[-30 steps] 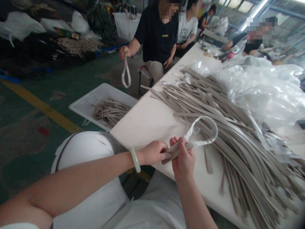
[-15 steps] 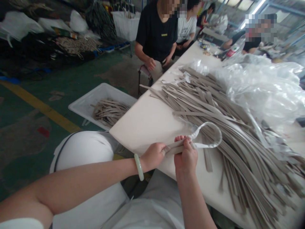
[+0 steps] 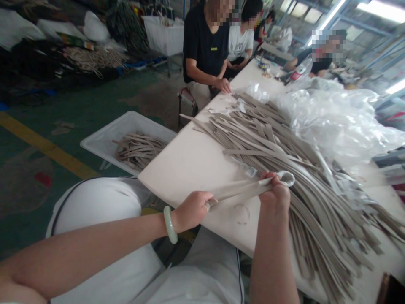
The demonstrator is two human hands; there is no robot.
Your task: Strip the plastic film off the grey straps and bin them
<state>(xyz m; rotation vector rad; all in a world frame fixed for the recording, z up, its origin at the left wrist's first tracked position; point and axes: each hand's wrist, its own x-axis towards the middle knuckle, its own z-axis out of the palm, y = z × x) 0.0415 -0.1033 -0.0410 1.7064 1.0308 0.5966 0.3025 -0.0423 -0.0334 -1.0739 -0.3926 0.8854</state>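
A beige strap [image 3: 238,191] is stretched between my two hands over the near edge of the white table [image 3: 183,158]. My left hand [image 3: 194,209], with a pale green bangle at the wrist, is closed on the strap's folded end. Farther right, my right hand [image 3: 275,190] is closed round the strap where white plastic wraps it, and a small white loop [image 3: 287,179] sticks out beyond the fingers. Beside and beyond my right hand lies a large heap of similar beige straps [image 3: 272,143].
A white bin [image 3: 95,141] holding straps stands on the floor left of the table. Clear plastic bags [image 3: 335,118] cover the table's far right. A person in black [image 3: 205,50] sits at the far side, one hand at the table edge; other people sit beyond.
My right hand has moved right, away from my left hand, so a longer stretch of strap shows between them. The white loop looks smaller. The person in black has brought a hand to the table edge.
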